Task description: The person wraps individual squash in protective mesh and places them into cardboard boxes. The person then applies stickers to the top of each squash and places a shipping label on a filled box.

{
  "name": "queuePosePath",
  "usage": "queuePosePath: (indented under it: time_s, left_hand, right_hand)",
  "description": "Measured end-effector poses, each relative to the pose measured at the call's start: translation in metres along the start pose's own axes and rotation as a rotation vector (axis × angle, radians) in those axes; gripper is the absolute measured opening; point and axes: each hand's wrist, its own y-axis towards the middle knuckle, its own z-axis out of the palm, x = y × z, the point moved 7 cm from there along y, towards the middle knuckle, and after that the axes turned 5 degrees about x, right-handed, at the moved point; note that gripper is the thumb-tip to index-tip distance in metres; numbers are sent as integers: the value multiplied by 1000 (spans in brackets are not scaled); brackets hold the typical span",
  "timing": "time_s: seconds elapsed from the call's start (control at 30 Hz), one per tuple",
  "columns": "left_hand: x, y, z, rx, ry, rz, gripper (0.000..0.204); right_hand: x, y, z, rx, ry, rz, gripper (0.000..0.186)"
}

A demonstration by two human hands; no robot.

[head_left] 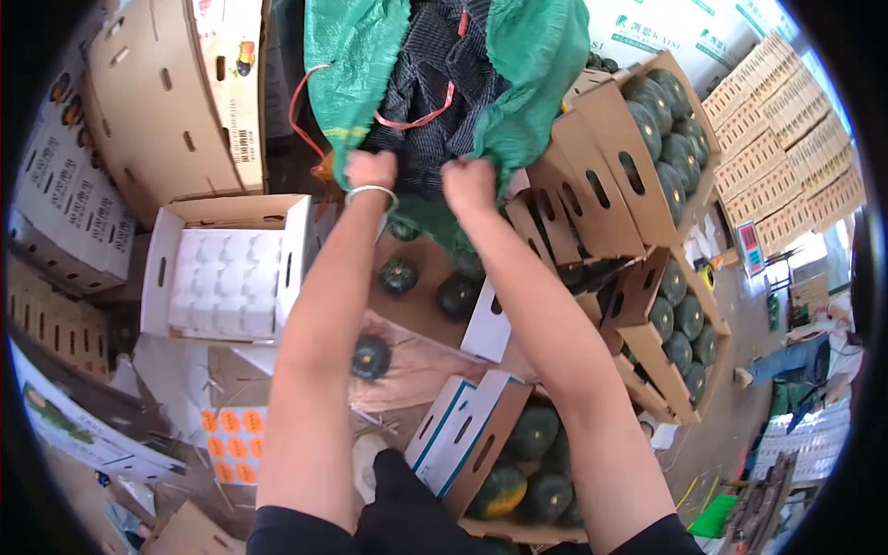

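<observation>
Two hands: both grip the lower edge of the big green woven mesh sack (pixel 370 55), held up above the open brown cardboard box (pixel 416 305).
Left hand (pixel 370 169): fingers curled tight into the sack's fabric; silver bangle on the wrist.
Right hand (pixel 468 185): fingers likewise closed on the sack's hem.
Dark green round squashes (pixel 399 275): a few lie loose in the box below.
Risk: squashes could tumble out fast, bruise, or roll past the box walls if the sack tilts unevenly.

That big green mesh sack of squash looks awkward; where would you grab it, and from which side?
Probably by the loose lower edge of the green sack, reaching from below. The fabric bunches there into gathered folds, and the left hand and right hand already clutch it, above the dark green squash on the cardboard.
</observation>
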Motion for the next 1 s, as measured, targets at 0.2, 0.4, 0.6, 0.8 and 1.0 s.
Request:
queuePosePath:
  time_s: [0.2, 0.4, 0.6, 0.8, 1.0]
  left_hand:
    - [-28, 57, -46, -249, -522, 362, 89]
    - [-25, 99, 51, 393, -1101, -78, 107]
    - [-19, 12, 90, 887, -971, -235, 72]
    - [-28, -64, 14, 937, -892, -164, 50]
    - [-22, -198, -68, 1039, -653, -187, 52]
  right_hand:
    - [-40, 42, -80, -502, 642, -139, 53]
    - [-38, 88, -2, 219, 838, 282, 92]
    - [-27, 57, 52, 513, 873, 438, 81]
    - [11, -22, 11, 656, 905, 291, 67]
    - [15, -159, -56, 727, 1086, 241, 69]
